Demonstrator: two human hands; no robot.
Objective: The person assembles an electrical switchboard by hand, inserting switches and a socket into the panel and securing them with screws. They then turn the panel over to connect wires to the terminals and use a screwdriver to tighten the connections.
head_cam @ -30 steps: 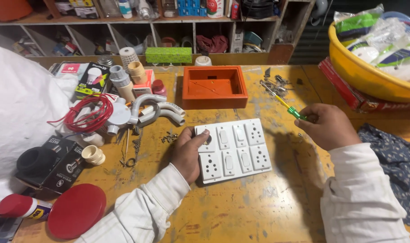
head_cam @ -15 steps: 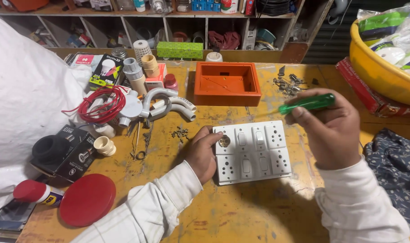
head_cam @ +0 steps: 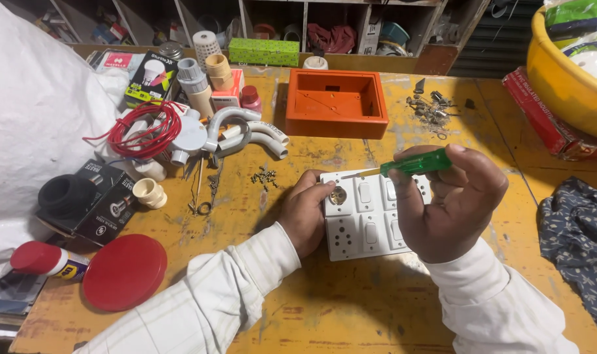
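Head view: two hands (head_cam: 442, 203), one screwdriver (head_cam: 420, 162), one switchboard (head_cam: 367, 213).

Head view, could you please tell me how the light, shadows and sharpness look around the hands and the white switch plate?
Head view: even light, no harsh glare; the white switch plate is bright but readable. The left hand and right hand throw soft shadows towards the near edge of the yellow table. The green screwdriver is sharp, with no motion blur. The shelves behind are dimmer, and the corners bow slightly.
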